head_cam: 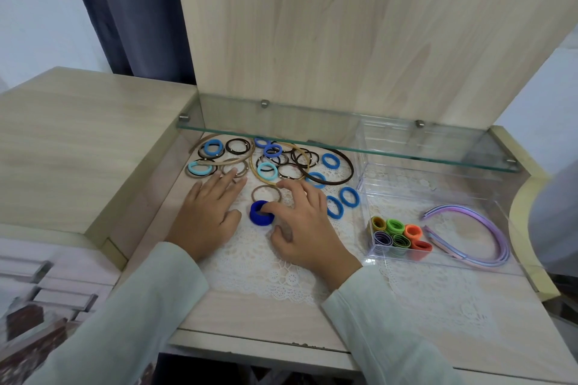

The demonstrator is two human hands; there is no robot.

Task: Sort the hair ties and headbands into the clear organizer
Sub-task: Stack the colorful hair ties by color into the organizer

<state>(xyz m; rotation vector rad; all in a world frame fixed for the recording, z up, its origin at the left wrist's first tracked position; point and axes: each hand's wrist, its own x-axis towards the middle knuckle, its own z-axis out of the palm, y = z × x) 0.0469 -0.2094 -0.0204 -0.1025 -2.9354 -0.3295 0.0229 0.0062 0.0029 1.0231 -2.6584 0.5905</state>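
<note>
The left hand is laid flat on the counter, fingers straight & slightly spread. Its tips touch a tan tie at the near edge of the loose pile, prob. to steady or fan it out. The right hand is curled. A dark-blue tie stack is pinched by thumb & fingers, and the index reaches to a brown ring just beyond. The stack appears to have been gathered by colour so it can be moved as one lot.

The clear organizer is set at the right, near the pile. Its small near-left compartment is already packed with coloured ties, stood on edge & grouped by colour. Purple headbands are nested in the wider section, as their arcs need the room. Most blue, black & brown ties, plus a dark-brown headband & tan ones, are not yet sorted, so the task is judged early-to-mid.

The counter is pale wood-grain under a lace mat. A glass shelf is fixed above the far edge, overhanging part of the pile & organizer. It is backed by a wood panel. A raised side unit & drawers are seen at left, with a dark curtain beyond.
</note>
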